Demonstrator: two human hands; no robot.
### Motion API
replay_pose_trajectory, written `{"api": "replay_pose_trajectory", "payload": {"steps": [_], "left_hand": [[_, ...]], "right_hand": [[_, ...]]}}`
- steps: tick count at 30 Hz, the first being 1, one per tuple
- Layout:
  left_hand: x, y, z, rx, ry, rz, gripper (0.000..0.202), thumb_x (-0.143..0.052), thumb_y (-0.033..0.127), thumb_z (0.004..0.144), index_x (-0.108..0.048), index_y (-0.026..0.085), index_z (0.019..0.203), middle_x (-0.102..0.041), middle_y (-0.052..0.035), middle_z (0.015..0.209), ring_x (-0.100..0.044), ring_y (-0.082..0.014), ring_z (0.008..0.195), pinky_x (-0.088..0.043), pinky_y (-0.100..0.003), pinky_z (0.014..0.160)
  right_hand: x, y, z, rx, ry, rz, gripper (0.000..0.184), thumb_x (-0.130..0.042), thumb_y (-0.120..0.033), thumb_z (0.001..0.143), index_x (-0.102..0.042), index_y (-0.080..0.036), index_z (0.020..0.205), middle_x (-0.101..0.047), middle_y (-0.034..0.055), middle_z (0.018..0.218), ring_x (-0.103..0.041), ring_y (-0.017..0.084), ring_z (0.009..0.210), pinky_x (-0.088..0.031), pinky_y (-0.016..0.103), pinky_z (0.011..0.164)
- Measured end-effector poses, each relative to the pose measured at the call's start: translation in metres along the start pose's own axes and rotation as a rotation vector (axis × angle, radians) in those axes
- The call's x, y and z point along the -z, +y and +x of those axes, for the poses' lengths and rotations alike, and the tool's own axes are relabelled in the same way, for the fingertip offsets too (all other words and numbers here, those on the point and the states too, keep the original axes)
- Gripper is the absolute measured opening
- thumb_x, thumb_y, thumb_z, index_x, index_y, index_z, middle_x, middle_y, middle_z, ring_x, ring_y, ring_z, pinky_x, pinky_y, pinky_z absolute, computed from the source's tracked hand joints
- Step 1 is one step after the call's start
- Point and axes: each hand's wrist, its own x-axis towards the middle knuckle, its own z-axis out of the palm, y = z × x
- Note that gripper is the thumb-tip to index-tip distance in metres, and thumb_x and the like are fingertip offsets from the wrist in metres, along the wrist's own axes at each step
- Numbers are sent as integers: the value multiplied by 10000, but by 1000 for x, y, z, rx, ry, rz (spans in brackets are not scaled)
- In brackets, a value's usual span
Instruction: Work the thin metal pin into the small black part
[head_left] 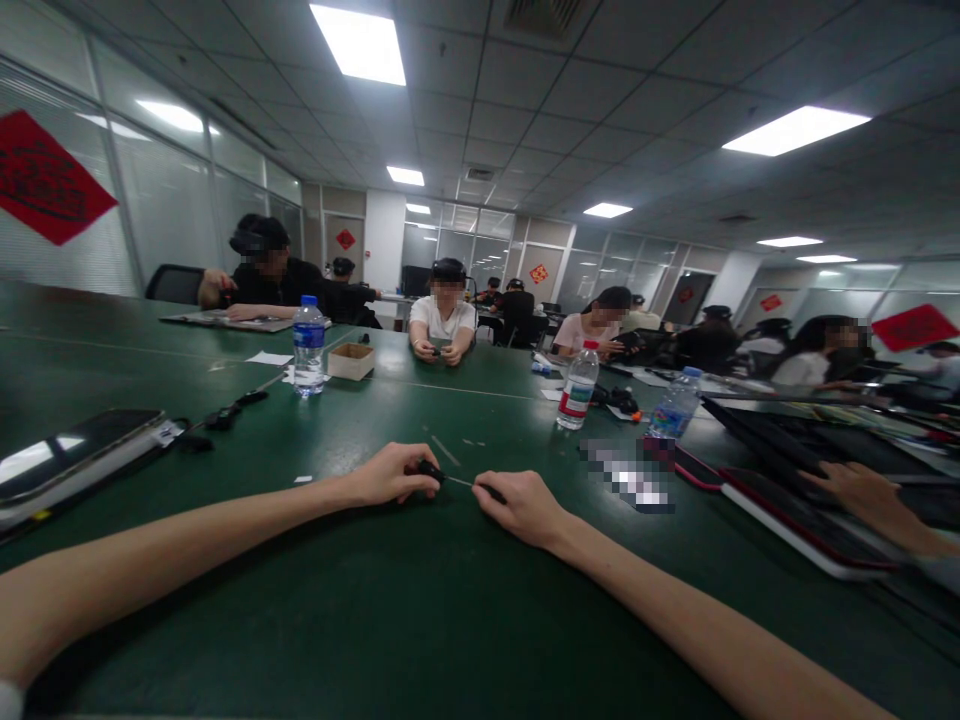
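Observation:
My left hand point(394, 474) is closed, pinching a small black part point(430, 470) between thumb and fingers. What kind of part it is cannot be made out. In my right hand point(521, 505), also closed, is a screwdriver point(460, 483); its dark handle is mostly covered by the fingers. The thin metal shaft points left and reaches the black part, or very near it. Both hands are low over the green table point(360, 600), a short gap apart. A small white scrap point(303, 479) lies left of my left wrist.
Water bottles point(308, 345) point(577, 388) point(675, 405) and an open box point(351, 362) stand beyond my hands. A black-screened device point(75, 460) with a cable lies left. At right, a co-worker's hand point(862, 490) is over dark cases point(802, 520). Another person point(442, 320) sits opposite.

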Motion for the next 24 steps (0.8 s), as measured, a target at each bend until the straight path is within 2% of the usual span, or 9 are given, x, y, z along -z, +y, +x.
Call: {"api": "replay_pose_trajectory", "payload": {"steps": [9,13,19,24], "left_hand": [[1,-4,0,-26,-29,80,405,-582,511,841,-541,145,1009,-628,-2,679,-505,-88,487,-376,-182,459],[1,-3,0,-68,-55,164,370,-582,495,850,-539,155,989,-617,10,646,-554,-108,557,-387,-187,525],[-1,-1,0,-81,-58,194,362,-540,493,878,-527,162,1024,-625,7,664,-597,-128,616,-416,-201,581],[-2,0,1,-89,-53,208,357,-538,480,880,-523,165,1047,-621,12,663,-603,-128,610,-433,-199,573]], "right_hand": [[3,1,-1,31,-49,19,345,-358,-370,986,-638,-169,1003,-677,45,822,-600,121,674,-431,218,644],[1,1,0,32,-9,37,326,-362,-358,985,-624,-165,995,-672,45,824,-598,122,678,-430,218,652],[-2,0,2,19,7,57,306,-385,-354,979,-631,-172,975,-673,34,804,-591,116,654,-420,209,627],[-3,0,1,3,14,46,312,-384,-359,978,-633,-172,967,-666,32,777,-581,111,632,-412,204,612]]}}
